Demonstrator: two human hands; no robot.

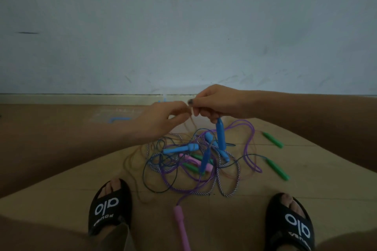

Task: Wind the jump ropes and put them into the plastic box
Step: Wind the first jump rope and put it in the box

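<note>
The right hand (pixel 216 102) has its grip closed on the top of a blue handle (pixel 220 136), which hangs upright from the fingers. The left hand (pixel 163 118) meets it fingertip to fingertip, pinching a thin pale cord (pixel 189 126) that drops from between the two hands; the cord is blurred and its course is hard to follow.

Below the hands, the ropes (pixel 193 165) lie in one tangle on the floor (pixel 306 169): purple, dark and striped cords looped over blue, green and pink handles. At 3 o'clock of the pile, two green handles (pixel 273 139) (pixel 278 169) lie apart from it. At 6 o'clock, a pink handle (pixel 180 224) lies between two black slippers (pixel 110 208) (pixel 293 224).

At 10 o'clock of the pile, near the wall (pixel 183 26), stands a clear box (pixel 114 113) with a blue clip, dim and hard to make out.
</note>
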